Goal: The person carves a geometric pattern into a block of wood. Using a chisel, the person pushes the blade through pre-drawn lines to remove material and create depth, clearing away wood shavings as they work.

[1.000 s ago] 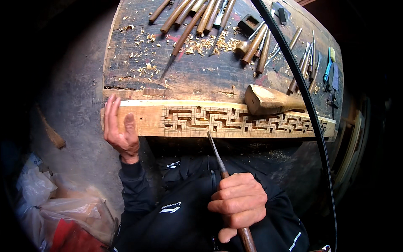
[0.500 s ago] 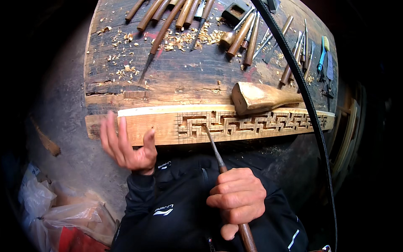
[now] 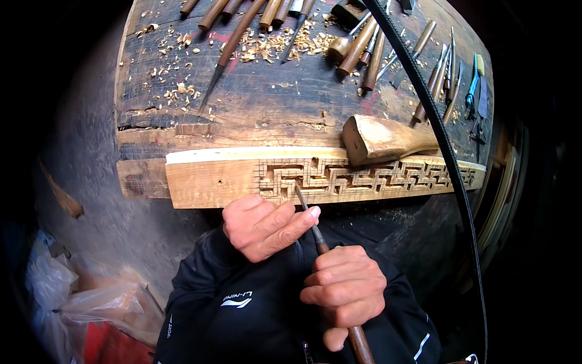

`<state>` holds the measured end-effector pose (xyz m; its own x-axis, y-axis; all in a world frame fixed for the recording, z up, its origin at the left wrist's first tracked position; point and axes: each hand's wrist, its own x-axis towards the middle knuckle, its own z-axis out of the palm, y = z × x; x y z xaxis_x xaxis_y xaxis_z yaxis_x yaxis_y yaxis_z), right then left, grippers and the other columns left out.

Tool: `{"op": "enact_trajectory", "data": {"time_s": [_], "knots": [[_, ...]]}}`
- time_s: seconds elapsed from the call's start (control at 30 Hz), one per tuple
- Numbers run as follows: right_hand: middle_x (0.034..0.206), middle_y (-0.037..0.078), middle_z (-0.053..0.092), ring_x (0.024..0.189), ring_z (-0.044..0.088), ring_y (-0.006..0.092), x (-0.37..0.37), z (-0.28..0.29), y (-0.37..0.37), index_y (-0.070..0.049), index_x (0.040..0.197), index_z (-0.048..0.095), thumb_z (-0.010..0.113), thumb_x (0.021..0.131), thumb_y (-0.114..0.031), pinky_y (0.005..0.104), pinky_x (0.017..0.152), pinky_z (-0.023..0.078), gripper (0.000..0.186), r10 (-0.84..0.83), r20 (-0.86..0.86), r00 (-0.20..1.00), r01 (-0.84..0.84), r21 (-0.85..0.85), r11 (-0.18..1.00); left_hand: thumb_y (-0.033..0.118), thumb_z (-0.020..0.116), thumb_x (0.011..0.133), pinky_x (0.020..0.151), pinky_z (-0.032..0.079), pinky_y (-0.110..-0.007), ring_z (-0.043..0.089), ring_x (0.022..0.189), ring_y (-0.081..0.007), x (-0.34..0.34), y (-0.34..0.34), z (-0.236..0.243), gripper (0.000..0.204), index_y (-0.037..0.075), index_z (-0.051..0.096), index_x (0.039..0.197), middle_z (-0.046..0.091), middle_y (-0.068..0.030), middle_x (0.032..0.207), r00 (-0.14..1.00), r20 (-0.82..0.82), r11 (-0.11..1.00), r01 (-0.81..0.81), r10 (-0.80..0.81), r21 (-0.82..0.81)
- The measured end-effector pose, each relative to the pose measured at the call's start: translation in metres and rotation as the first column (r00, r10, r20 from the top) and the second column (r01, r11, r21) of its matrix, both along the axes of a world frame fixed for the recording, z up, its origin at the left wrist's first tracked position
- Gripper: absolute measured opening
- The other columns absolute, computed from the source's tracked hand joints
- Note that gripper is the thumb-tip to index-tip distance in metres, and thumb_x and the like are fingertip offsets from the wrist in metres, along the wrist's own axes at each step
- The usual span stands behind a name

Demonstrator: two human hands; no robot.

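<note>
Right now the right hand (image 3: 345,291) is gripping the wooden handle of a carving chisel (image 3: 315,233), fingers wrapped tight around it, while the left hand (image 3: 264,227) is pinching the steel shaft between thumb and fingertips. Its tip is sitting in the fretwork cut into the pale wooden strip (image 3: 242,176), which is lying along the near edge of the dark workbench (image 3: 273,103), just beside a wooden mallet (image 3: 382,138).

Worn dark wooden plank surface (image 3: 273,115) strewn with pale shavings; grey concrete floor (image 3: 91,182) below; crumpled plastic bags (image 3: 79,303) lower left.
</note>
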<state>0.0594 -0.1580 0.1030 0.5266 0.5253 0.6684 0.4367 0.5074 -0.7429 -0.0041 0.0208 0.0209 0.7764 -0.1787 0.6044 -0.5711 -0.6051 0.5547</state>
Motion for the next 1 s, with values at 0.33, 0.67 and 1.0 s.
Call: {"op": "enact_trajectory", "data": {"time_s": [0.33, 0.67, 1.0], "knots": [[0.069, 0.020, 0.069, 0.043, 0.060, 0.0219, 0.006, 0.001, 0.001, -0.004, 0.068, 0.054, 0.066, 0.117, -0.041, 0.0291, 0.038, 0.036, 0.063, 0.056, -0.003, 0.998, -0.056, -0.014, 0.998, 0.016, 0.097, 0.083, 0.052, 0.039, -0.029, 0.060, 0.059, -0.0130, -0.004, -0.002, 0.003, 0.057, 0.008, 0.077, 0.136, 0.074, -0.0018, 0.092, 0.998, -0.049, 0.999, -0.046, 0.045, -0.016], [0.070, 0.021, 0.067, 0.043, 0.052, 0.0195, 0.013, 0.007, 0.011, -0.003, 0.066, 0.050, 0.069, 0.115, -0.037, 0.0300, 0.040, 0.032, 0.063, 0.051, -0.061, 0.997, -0.051, -0.005, 0.999, 0.017, 0.097, 0.083, 0.052, 0.040, -0.029, 0.061, 0.059, -0.0129, 0.001, -0.008, 0.001, 0.054, 0.008, 0.077, 0.133, 0.075, -0.0019, 0.089, 0.993, -0.040, 0.990, -0.114, 0.111, -0.088], [0.071, 0.021, 0.067, 0.043, 0.048, 0.0192, 0.012, 0.012, 0.017, -0.002, 0.066, 0.050, 0.067, 0.117, -0.034, 0.0310, 0.041, 0.032, 0.062, 0.003, -0.152, 0.988, -0.012, -0.059, 0.998, 0.015, 0.095, 0.085, 0.050, 0.042, -0.028, 0.062, 0.060, -0.0123, 0.000, -0.009, 0.001, 0.048, 0.005, 0.076, 0.128, 0.070, -0.0006, 0.083, 0.987, -0.093, 0.987, -0.138, 0.130, -0.085]]}}
